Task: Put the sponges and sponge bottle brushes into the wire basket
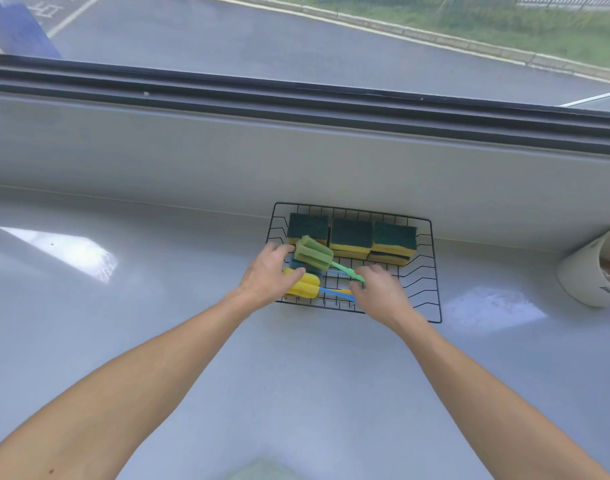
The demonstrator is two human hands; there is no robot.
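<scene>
A black wire basket (431,271) sits on the grey counter by the window wall. Several yellow sponges with dark green tops (352,237) are stacked along its far side. A green sponge bottle brush (312,254) lies tilted over the basket's left part; my left hand (269,277) touches its sponge head and my right hand (379,292) grips the end of its green handle. Below it lie a yellow sponge brush (303,287) and a blue brush (298,265), largely hidden, with blue and yellow handles (334,292) running right.
A white cup-like container (589,271) leans at the right edge of the grey counter (158,323). Behind the basket rises a low wall with a dark window frame (296,98) above it.
</scene>
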